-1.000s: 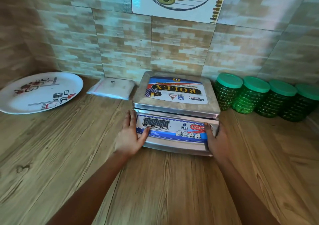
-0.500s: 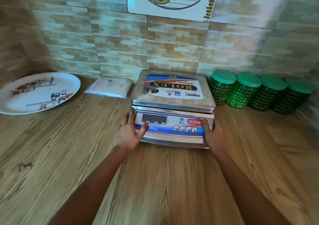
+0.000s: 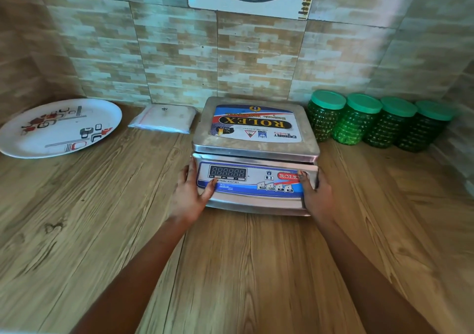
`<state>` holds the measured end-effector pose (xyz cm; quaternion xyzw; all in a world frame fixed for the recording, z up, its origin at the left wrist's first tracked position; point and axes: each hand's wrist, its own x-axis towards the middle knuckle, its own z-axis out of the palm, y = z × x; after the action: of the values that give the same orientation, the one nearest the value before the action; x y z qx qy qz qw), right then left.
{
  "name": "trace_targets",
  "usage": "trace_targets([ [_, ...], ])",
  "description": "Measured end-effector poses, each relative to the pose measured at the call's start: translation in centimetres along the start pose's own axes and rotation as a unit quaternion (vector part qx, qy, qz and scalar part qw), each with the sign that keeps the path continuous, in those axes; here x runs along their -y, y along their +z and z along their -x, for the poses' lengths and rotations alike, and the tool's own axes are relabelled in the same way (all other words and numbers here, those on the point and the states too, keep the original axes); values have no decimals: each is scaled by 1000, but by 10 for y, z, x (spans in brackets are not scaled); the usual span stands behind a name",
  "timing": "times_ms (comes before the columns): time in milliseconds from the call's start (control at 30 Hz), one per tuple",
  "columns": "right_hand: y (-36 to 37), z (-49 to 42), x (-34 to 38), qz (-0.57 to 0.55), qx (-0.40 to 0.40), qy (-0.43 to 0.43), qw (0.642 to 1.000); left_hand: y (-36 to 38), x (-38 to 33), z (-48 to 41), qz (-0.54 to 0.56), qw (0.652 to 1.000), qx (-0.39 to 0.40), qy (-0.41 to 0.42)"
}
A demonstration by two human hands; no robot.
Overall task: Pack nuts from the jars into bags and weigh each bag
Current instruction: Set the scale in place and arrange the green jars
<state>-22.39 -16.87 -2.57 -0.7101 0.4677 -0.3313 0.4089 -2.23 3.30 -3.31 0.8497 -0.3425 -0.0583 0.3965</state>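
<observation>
A steel electronic scale [image 3: 254, 138] with a ROLEX sticker on its pan stands at the middle back of the wooden counter. My left hand [image 3: 191, 195] grips its front left corner, thumb on the display panel. My right hand [image 3: 316, 196] grips the front right corner. The pan carries nothing. Several green jars [image 3: 325, 115] with green lids stand in a row to the right of the scale, against the wall. A flat pack of clear plastic bags [image 3: 164, 120] lies to the left of the scale.
A white patterned plate [image 3: 57, 127] lies at the far left of the counter [image 3: 230, 269]. A tiled wall runs along the back and closes in at the right behind the jars.
The scale sits slightly farther back toward the wall, with both hands still on its front corners. The view has tilted a little.
</observation>
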Motion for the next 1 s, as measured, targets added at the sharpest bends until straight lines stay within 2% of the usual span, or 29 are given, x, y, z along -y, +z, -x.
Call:
trace_targets([
  [467,-20,76,-5,3,9,5,1000,-24,9,79,-4,1000,-9,5],
  [1000,-31,125,-5,-17,10,30,999,-44,10,125,-10,1000,-10,16],
])
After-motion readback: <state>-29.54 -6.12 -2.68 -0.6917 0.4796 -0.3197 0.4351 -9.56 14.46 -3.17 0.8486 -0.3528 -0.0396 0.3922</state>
